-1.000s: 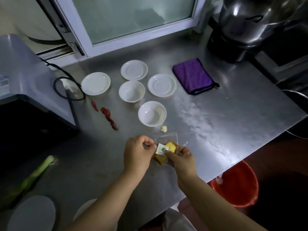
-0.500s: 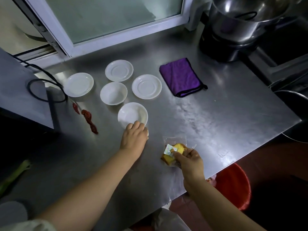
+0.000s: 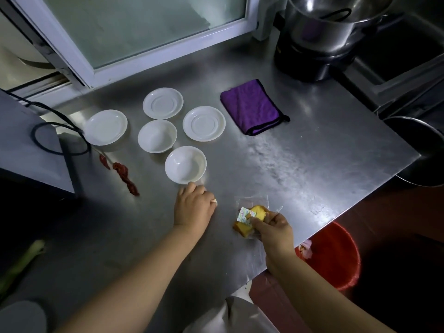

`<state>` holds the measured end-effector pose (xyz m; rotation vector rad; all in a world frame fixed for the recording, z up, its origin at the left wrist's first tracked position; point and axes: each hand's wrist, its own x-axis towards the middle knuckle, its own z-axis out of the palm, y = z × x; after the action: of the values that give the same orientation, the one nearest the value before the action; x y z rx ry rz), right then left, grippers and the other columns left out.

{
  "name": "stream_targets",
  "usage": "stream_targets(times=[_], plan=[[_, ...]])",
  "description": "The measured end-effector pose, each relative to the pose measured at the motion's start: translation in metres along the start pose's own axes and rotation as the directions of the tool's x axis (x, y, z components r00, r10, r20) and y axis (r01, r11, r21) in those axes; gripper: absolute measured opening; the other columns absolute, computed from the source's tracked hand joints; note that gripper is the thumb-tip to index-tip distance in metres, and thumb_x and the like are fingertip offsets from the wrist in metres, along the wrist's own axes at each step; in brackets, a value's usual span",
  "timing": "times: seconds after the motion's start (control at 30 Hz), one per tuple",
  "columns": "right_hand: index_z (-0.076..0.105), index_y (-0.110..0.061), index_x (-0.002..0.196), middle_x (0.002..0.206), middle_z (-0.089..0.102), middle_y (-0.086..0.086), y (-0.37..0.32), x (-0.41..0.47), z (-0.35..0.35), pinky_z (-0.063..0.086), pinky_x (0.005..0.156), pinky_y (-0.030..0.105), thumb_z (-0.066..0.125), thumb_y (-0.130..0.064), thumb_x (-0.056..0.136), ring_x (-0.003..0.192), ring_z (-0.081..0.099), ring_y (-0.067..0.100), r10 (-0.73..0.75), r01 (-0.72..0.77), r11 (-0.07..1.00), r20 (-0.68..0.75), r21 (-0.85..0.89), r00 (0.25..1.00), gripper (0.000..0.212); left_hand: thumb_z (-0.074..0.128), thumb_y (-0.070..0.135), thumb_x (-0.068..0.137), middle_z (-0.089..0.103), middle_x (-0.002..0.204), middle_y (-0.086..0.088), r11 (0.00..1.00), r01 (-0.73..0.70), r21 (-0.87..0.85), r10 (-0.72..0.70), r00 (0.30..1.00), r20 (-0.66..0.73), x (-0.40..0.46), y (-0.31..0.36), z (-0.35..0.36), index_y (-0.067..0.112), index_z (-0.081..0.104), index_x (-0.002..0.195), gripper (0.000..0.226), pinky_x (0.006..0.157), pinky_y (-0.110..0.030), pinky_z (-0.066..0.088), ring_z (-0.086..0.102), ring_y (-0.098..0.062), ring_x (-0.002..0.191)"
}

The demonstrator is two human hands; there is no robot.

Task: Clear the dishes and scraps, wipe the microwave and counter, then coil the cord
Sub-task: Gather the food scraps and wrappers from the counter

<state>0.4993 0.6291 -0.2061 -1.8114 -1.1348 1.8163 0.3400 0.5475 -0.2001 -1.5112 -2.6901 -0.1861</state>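
My right hand (image 3: pixel 272 228) grips a clear wrapper with yellow cake scraps (image 3: pixel 249 216) just above the steel counter (image 3: pixel 312 164) near its front edge. My left hand (image 3: pixel 193 209) lies on the counter just in front of the nearest white bowl (image 3: pixel 185 164), fingers curled round a small pale crumb (image 3: pixel 213 201). A second bowl (image 3: pixel 157 136) and three white saucers (image 3: pixel 204 123) (image 3: pixel 163 103) (image 3: pixel 105 127) stand behind. Red chilli scraps (image 3: pixel 125 175) lie to the left. A folded purple cloth (image 3: pixel 252 106) lies at the back right. The microwave (image 3: pixel 26 145) stands at left, its black cord (image 3: pixel 60 126) looped beside it.
A red bin (image 3: pixel 336 255) stands on the floor below the counter's front right edge. A steel pot on a black cooker (image 3: pixel 319 34) sits at the back right, a metal basin (image 3: pixel 422 152) at the right edge. A green stalk (image 3: pixel 21 263) lies at front left.
My left hand let go of the wrapper, reached to the crumb in front of the nearest bowl and closed on it. My right hand keeps hold of the wrapper.
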Motion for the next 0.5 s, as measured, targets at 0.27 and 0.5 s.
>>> stream_targets(times=[0.27,0.5], plan=[[0.054,-0.005,0.083,0.074,0.061,0.014,0.022,-0.031,-0.022,0.054,0.051,0.022,0.077,-0.004,0.074,0.059,0.062,0.018,0.005,0.008,0.995,-0.132,0.099,0.991,0.024,0.074,0.03,0.074,0.064,0.075,0.016,0.686,0.174,-0.707,-0.104,0.984,0.142,-0.032,0.051,-0.014,0.025,0.072,0.079,0.008,0.067,-0.012,0.036,0.054,-0.008,0.08],[0.059,0.0,0.096,0.082,0.065,0.019,0.051,-0.058,-0.08,0.055,0.069,0.041,0.07,0.001,0.078,0.068,0.064,0.028,0.107,-0.025,0.939,-0.222,0.344,0.969,0.021,0.071,0.033,0.078,0.054,0.083,0.013,0.714,-0.015,-0.7,0.221,0.954,0.205,-0.062,0.115,0.002,0.027,0.074,0.089,0.013,0.067,-0.019,0.038,0.046,-0.009,0.088]])
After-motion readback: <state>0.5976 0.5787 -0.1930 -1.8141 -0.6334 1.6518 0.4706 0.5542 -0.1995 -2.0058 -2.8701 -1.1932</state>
